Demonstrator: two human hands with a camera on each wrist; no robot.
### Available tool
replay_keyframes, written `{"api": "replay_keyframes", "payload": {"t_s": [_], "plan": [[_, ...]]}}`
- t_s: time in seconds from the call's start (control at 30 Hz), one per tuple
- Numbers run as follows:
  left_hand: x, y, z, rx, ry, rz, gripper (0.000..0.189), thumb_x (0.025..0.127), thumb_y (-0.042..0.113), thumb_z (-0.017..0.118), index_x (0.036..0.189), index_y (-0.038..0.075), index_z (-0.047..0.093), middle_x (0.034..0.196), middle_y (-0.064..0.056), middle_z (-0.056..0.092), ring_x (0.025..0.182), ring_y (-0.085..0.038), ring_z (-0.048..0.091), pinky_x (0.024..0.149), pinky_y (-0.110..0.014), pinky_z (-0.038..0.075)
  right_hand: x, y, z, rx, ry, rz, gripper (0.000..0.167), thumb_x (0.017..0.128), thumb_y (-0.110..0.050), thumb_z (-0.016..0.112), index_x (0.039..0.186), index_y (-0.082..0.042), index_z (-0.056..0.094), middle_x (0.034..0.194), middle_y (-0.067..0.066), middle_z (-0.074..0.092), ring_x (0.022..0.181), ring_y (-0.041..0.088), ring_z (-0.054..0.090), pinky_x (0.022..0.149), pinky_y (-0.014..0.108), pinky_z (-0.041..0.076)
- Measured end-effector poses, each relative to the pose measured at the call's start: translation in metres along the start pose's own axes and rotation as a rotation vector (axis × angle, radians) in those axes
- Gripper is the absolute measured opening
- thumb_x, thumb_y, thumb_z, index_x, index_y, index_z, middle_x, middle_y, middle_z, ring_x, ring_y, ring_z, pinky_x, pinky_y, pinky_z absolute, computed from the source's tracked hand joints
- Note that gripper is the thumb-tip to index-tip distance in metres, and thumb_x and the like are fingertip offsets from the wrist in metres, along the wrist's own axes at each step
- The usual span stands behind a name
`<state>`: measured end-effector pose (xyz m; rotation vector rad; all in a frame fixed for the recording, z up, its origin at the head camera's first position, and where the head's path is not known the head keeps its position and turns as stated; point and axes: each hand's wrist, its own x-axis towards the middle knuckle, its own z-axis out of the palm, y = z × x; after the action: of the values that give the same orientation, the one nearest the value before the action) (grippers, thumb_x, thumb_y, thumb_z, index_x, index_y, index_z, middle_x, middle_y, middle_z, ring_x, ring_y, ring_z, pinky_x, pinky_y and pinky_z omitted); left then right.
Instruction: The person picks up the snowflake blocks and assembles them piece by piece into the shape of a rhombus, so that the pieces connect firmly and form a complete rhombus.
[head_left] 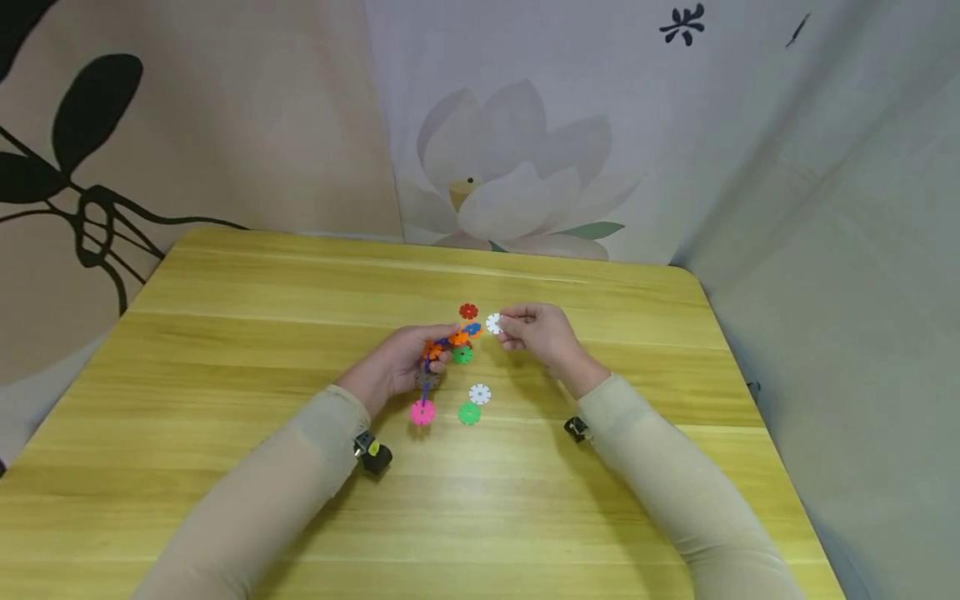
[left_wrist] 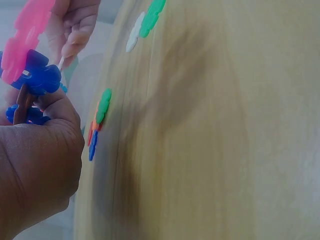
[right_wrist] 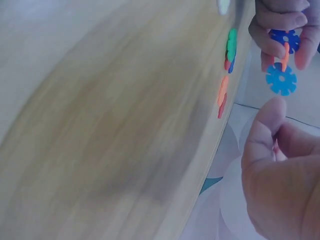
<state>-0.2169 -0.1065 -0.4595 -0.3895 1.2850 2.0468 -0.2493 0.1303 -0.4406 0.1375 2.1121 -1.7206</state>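
My left hand (head_left: 397, 358) holds a chain of slotted plastic snowflake discs, pushed together at angles. A pink disc (head_left: 422, 412) forms its near end, with blue, brown and orange discs along it. At its far end a light blue disc (right_wrist: 281, 79) sticks out beyond the fingers. Between thumb and fingers, my right hand (head_left: 547, 337) pinches a white disc (head_left: 492, 323), held just right of the chain's end and apart from it. In the right wrist view the right hand's own fingers hide that white disc. The left palm and fingers cover part of the chain.
Loose discs lie on the wooden table (head_left: 300, 283): a red one (head_left: 468, 311) beyond the hands, a green one (head_left: 462, 355) below the chain, and a white one (head_left: 480, 394) beside a light green one (head_left: 469, 414) nearer me. A printed curtain (head_left: 300, 125) hangs behind the table.
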Motion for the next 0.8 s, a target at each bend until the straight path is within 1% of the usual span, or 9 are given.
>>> {"api": "replay_keyframes", "payload": {"t_s": [0.2, 0.37, 0.47, 0.67, 0.8], "plan": [[0.0013, -0.001, 0.0022, 0.018, 0.031, -0.001, 0.022, 0.107, 0.031, 0.067, 0.113, 0.009, 0.064, 0.068, 0.005, 0.06, 0.05, -0.003, 0.048, 0.045, -0.014, 0.041, 0.0014, -0.0017, 0.0041, 0.05, -0.017, 0.02, 0.031, 0.106, -0.01, 0.068, 0.133, 0.002, 0.066, 0.103, 0.011, 0.075, 0.085, 0.016, 0.075, 0.079, 0.026, 0.067], [0.0032, -0.0022, 0.0014, 0.01, 0.031, 0.0, 0.024, 0.107, 0.031, 0.067, 0.113, 0.009, 0.062, 0.068, 0.005, 0.061, 0.049, -0.002, 0.047, 0.045, -0.013, 0.04, 0.0007, -0.0025, 0.0052, 0.053, -0.025, 0.023, 0.029, 0.106, -0.011, 0.068, 0.132, 0.002, 0.067, 0.105, 0.012, 0.075, 0.084, 0.016, 0.075, 0.079, 0.027, 0.067], [0.0027, -0.0022, 0.0017, 0.014, 0.045, 0.0, 0.024, 0.106, 0.031, 0.068, 0.113, 0.008, 0.063, 0.068, 0.005, 0.061, 0.049, -0.002, 0.047, 0.045, -0.013, 0.041, 0.0001, -0.0027, 0.0052, 0.056, -0.028, 0.03, 0.027, 0.105, -0.01, 0.068, 0.13, 0.002, 0.067, 0.105, 0.012, 0.074, 0.085, 0.016, 0.075, 0.08, 0.027, 0.067], [0.0014, -0.0017, 0.0043, 0.059, 0.074, 0.007, 0.026, 0.106, 0.032, 0.069, 0.116, 0.008, 0.067, 0.068, 0.005, 0.06, 0.048, -0.003, 0.047, 0.045, -0.014, 0.041, -0.0002, -0.0027, 0.0069, 0.076, -0.047, 0.033, 0.028, 0.105, -0.008, 0.068, 0.13, 0.004, 0.066, 0.107, 0.013, 0.073, 0.086, 0.017, 0.074, 0.078, 0.025, 0.067], [0.002, -0.0029, 0.0058, 0.086, 0.072, 0.014, 0.03, 0.106, 0.035, 0.069, 0.113, 0.006, 0.069, 0.075, 0.003, 0.064, 0.049, -0.003, 0.048, 0.044, -0.013, 0.041, 0.0, -0.0015, 0.0088, 0.092, -0.058, 0.035, 0.027, 0.105, -0.007, 0.068, 0.129, 0.004, 0.066, 0.11, 0.014, 0.072, 0.088, 0.018, 0.074, 0.079, 0.025, 0.067]]}}
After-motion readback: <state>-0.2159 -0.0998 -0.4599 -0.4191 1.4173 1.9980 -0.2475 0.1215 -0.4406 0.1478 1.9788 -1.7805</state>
